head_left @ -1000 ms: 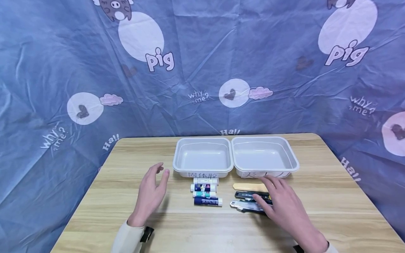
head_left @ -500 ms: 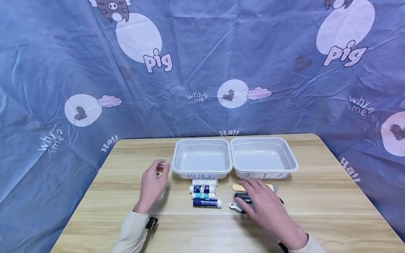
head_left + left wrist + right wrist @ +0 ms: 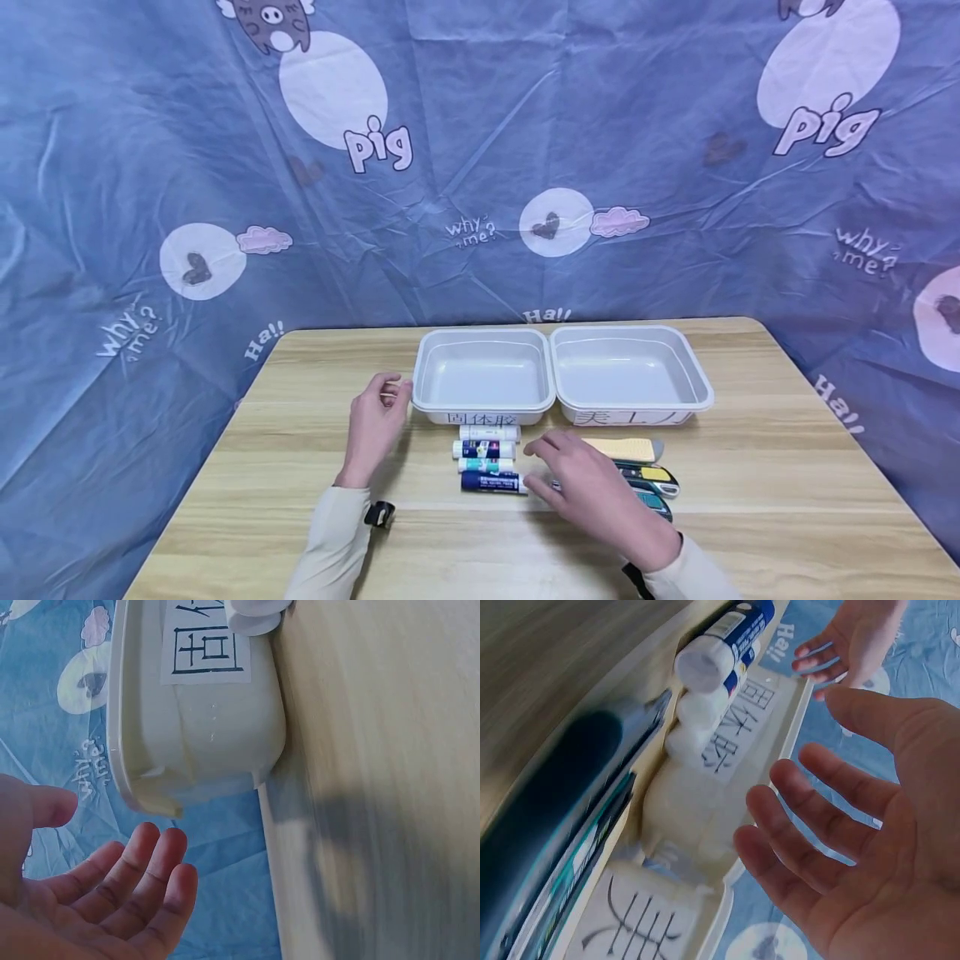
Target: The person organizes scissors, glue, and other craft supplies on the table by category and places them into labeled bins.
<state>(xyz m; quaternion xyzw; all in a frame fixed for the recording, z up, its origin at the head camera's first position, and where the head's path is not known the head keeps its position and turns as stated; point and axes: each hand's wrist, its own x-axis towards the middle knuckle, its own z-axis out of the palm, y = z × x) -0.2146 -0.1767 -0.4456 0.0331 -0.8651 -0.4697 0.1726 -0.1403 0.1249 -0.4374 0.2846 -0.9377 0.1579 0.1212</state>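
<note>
In the head view my left hand (image 3: 377,426) is beside the left corner of the left white bin (image 3: 483,411), fingers loosely bent, holding nothing. The left wrist view shows that hand (image 3: 112,892) apart from the bin wall (image 3: 217,727). My right hand (image 3: 592,492) hovers over the left ends of several utility knives, its fingertips near the dark blue glue stick (image 3: 489,482). Visible past it are a yellow knife (image 3: 630,450) and a black-and-yellow one (image 3: 658,474). Relaxed, empty fingers show on the right hand (image 3: 855,832) in the right wrist view.
Several glue sticks (image 3: 483,450) lie in a column before the left bin. A second white bin (image 3: 633,408), labelled too, stands against its right side. Behind the wooden table (image 3: 300,367) hangs a blue patterned cloth (image 3: 450,100).
My right hand has moved left across the knives towards the glue sticks, uncovering the knives' right ends. My left hand has shifted slightly right, closer to the left bin, its fingers more bent.
</note>
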